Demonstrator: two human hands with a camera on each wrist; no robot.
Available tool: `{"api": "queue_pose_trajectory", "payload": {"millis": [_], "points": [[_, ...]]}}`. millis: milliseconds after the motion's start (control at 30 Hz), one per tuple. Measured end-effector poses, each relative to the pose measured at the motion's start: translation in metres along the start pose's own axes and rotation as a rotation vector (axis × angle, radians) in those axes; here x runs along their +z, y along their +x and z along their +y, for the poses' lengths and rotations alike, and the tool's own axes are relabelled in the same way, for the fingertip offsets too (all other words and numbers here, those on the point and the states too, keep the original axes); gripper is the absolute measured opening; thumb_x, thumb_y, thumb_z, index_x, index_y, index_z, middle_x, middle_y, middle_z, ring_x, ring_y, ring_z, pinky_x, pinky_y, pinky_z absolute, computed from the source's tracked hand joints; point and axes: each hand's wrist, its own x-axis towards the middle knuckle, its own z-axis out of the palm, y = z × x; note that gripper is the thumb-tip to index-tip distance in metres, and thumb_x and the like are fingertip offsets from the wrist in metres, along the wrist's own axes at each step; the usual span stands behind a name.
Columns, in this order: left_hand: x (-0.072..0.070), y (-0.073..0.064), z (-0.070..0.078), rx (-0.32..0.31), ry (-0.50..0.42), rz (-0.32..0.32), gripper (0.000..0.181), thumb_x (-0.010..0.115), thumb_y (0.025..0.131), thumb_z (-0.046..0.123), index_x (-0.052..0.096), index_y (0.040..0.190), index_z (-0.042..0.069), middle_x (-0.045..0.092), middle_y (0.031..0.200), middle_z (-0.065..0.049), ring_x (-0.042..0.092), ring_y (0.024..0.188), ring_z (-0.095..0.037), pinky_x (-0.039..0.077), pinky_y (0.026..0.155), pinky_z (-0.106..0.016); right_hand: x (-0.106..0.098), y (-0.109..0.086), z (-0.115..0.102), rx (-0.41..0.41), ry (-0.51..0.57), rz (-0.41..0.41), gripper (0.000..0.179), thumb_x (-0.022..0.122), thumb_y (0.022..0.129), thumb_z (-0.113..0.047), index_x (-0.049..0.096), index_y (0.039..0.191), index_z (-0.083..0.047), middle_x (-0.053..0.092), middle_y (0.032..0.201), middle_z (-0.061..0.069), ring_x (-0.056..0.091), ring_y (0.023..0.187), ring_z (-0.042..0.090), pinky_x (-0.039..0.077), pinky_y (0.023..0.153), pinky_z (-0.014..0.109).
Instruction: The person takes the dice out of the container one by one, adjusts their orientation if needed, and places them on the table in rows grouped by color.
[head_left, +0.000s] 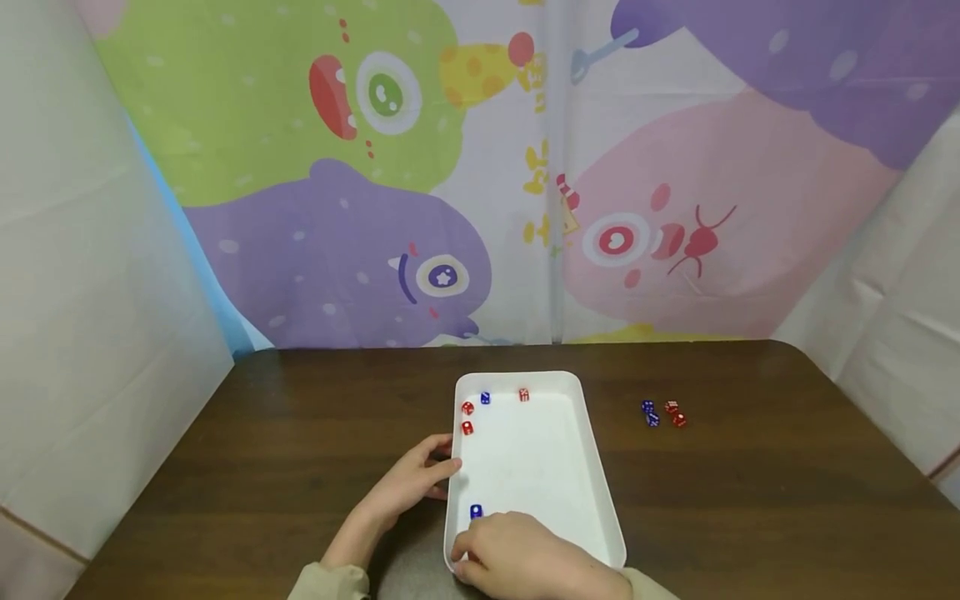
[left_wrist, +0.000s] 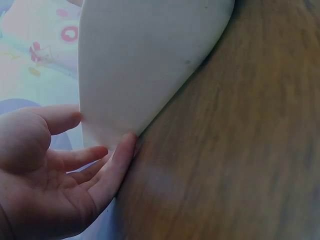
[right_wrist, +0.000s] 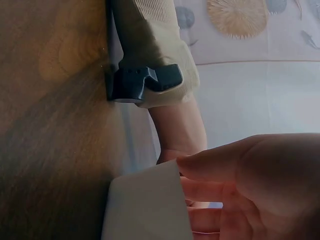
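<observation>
A white rectangular tray (head_left: 529, 467) lies on the table, holding three red dice (head_left: 467, 427) and two blue dice (head_left: 476, 510) that show. My left hand (head_left: 416, 473) holds the tray's left side, thumb on the rim, other fingers against the outside of the wall low down. Over the near left corner is my right hand (head_left: 513, 554); its fingers (right_wrist: 200, 190) reach inside past the rim and the thumb touches the rim. The wall and the hand hide its fingertips, so whether they pinch anything is unclear. One blue die sits just beyond its knuckles.
To the right of the tray, two blue dice (head_left: 649, 413) and two red dice (head_left: 676, 413) sit in small groups on the brown wooden table (head_left: 750, 500). A cartoon-printed curtain (head_left: 420, 183) hangs behind the table, with white cloth at both sides.
</observation>
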Motion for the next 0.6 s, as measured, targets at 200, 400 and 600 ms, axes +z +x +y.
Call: {"api": "queue_pose_trajectory", "payload": {"millis": [200, 400, 600], "points": [[0.000, 0.000, 0.000, -0.005, -0.002, 0.009, 0.048, 0.051, 0.085, 0.023, 0.035, 0.123, -0.001, 0.040, 0.114, -0.018, 0.052, 0.088, -0.023, 0.049, 0.067, -0.034, 0.004, 0.000, 0.000, 0.008, -0.022, -0.013, 0.016, 0.050, 0.083, -0.031, 0.062, 0.076, -0.024, 0.050, 0.064, -0.015, 0.045, 0.059, 0.000, 0.039, 0.054, 0.017], [0.001, -0.002, 0.000, -0.010, -0.019, 0.002, 0.047, 0.050, 0.086, 0.021, 0.035, 0.124, -0.001, 0.040, 0.115, -0.019, 0.052, 0.088, -0.023, 0.049, 0.067, -0.034, 0.005, -0.002, 0.000, 0.081, 0.020, -0.067, 0.025, 0.049, 0.083, -0.032, 0.056, 0.061, -0.021, 0.043, 0.055, -0.014, 0.040, 0.052, 0.002, 0.034, 0.048, 0.017], [0.003, -0.006, 0.012, -0.003, -0.027, 0.000, 0.046, 0.049, 0.086, 0.019, 0.033, 0.124, -0.003, 0.040, 0.115, -0.021, 0.051, 0.090, -0.026, 0.048, 0.069, -0.034, 0.003, -0.004, 0.001, 0.142, 0.115, -0.054, 0.032, 0.050, 0.083, -0.028, 0.051, 0.052, -0.019, 0.040, 0.048, -0.013, 0.038, 0.047, 0.002, 0.033, 0.045, 0.015]]}}
